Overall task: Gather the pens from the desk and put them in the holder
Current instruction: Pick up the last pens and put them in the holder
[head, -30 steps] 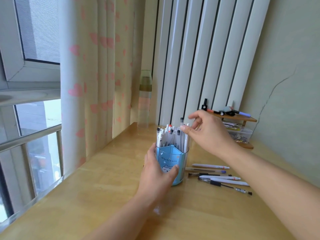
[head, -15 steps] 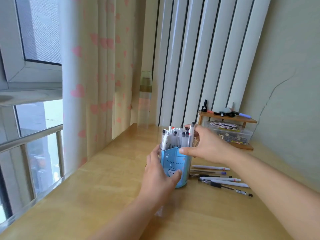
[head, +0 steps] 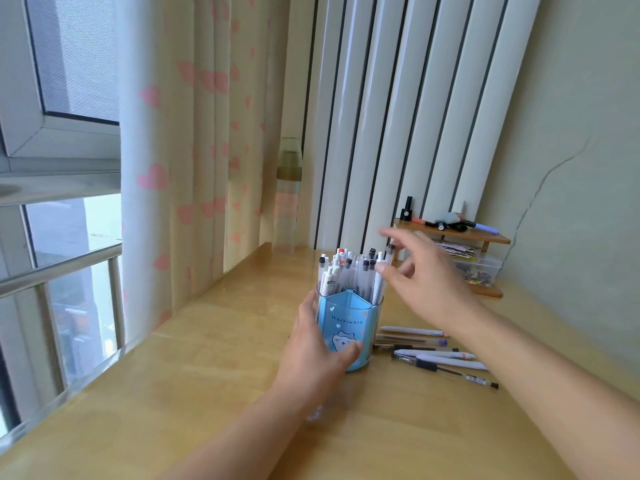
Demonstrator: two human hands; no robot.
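Observation:
A blue pen holder (head: 348,327) with a cartoon print stands upright on the wooden desk (head: 207,393), packed with several white and clear pens (head: 349,275). My left hand (head: 317,355) wraps around the holder's left side and grips it. Just right of the pen tops hovers my right hand (head: 426,278), fingers spread and slightly blurred, with nothing in it. Several loose pens (head: 433,355) lie flat on the desk to the right of the holder, under my right forearm.
A small wooden shelf (head: 460,233) with markers and a little black bottle stands at the back right, above a clear plastic box (head: 481,268). A tall clear bottle (head: 289,195) is by the heart-print curtain (head: 194,150). The window and its rail (head: 59,265) run along the desk's left edge.
My right hand let go of the pen it pushed down into the holder, then lifted up and to the right with its fingers spread. My left hand stays on the holder.

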